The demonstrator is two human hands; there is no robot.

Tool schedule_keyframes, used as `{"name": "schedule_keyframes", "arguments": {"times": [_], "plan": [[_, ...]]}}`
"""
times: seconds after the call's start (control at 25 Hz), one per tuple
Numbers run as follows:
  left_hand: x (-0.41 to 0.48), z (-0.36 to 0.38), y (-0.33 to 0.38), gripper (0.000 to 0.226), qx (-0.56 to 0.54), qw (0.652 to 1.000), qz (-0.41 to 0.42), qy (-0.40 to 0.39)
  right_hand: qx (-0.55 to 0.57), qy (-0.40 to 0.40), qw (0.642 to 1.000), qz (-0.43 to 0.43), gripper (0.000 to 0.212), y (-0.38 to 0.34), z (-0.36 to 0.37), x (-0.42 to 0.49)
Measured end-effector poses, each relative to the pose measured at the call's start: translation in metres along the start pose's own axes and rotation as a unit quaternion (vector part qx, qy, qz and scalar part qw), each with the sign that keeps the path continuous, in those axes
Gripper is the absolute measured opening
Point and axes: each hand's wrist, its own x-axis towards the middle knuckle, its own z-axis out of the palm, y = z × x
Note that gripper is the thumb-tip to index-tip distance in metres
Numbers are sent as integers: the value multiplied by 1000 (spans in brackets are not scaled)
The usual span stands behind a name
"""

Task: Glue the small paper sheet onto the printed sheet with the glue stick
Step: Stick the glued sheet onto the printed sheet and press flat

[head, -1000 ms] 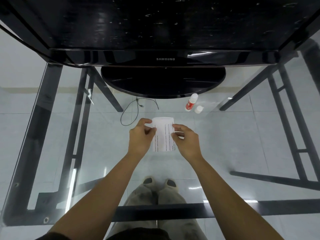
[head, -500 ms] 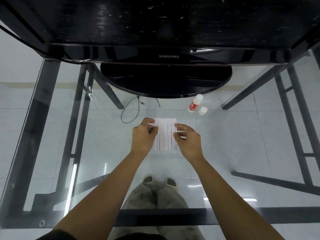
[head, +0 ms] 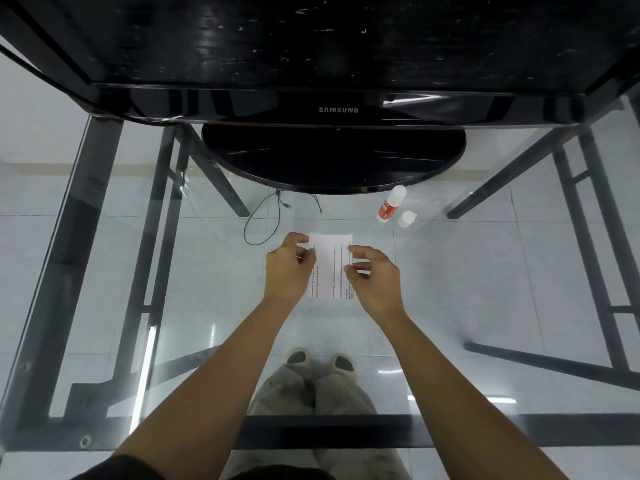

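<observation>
A white printed sheet [head: 330, 271] with lines of text lies on the glass table [head: 485, 289] in front of me. The small paper sheet [head: 325, 247] sits over it between my hands; its edges are hard to tell from the sheet below. My left hand [head: 287, 268] pinches the paper's left edge with thumb and forefinger. My right hand [head: 375, 278] pinches the right edge with curled fingers, and a bit of white shows between them. The red-and-white glue stick [head: 389, 206] lies uncapped at the back right, with its white cap [head: 407, 218] beside it.
A black Samsung monitor [head: 337, 110] with a round base [head: 332, 161] stands close behind the paper. Through the glass I see the table's black frame [head: 329, 434], a thin black cable [head: 263, 220] on the tiled floor, and my legs and shoes.
Both hands stay at the paper's two edges with hardly any movement. The view has shifted slightly, so the monitor and glue stick sit a little lower and further right.
</observation>
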Motion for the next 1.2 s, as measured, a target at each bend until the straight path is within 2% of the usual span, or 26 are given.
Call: {"name": "schedule_keyframes", "arguments": {"times": [0.6,0.84,0.96,1.08,1.2], "plan": [[-1,6,7,22,27,999,-15,22,-30,22,999,-9,31,-3,5,1],[-7,10,6,21,27,998,9,53,-79,38,995,-42,32,0,8,1],[-9,11,6,27,19,998,19,61,-116,37,991,-62,35,2,11,1],[-12,12,5,37,22,997,41,67,-204,45,971,-114,45,5,11,0],[-16,13,0,32,91,987,115,65,-353,-20,917,-184,60,12,9,1]]}}
